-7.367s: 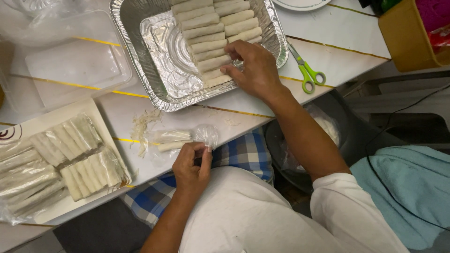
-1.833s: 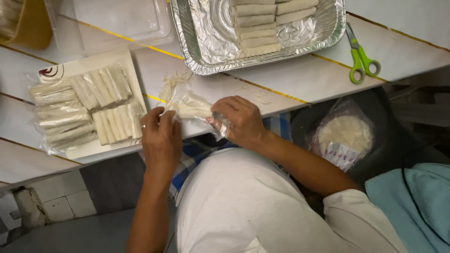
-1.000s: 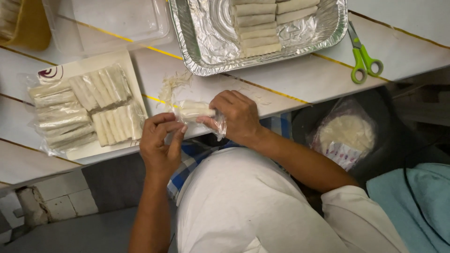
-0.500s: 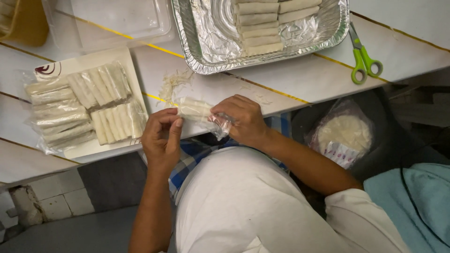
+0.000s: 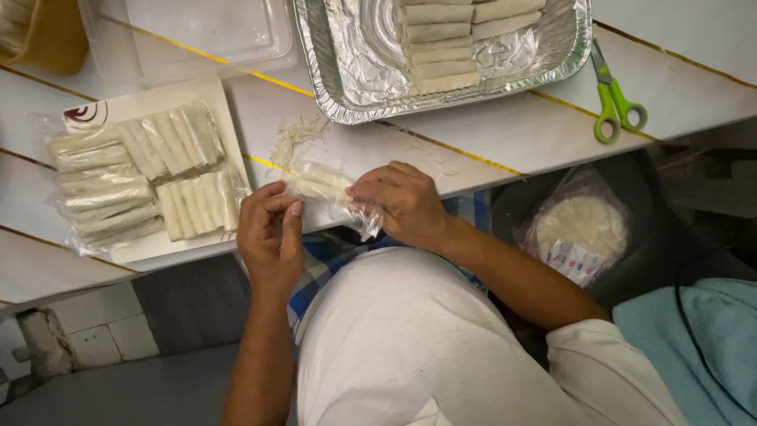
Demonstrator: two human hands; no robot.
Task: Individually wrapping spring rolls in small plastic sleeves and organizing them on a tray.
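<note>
Clear crinkled plastic bag of pale rolled wrappers (image 5: pixel 327 189) lies at the white table's near edge, pinched between both hands: the left hand (image 5: pixel 270 235) nips one end with closed fingertips, the right hand (image 5: pixel 400 203) clutches the other. Farther off sits the foil tray of rolls (image 5: pixel 552 55), with green-handled scissors (image 5: pixel 613 106) beside it.
</note>
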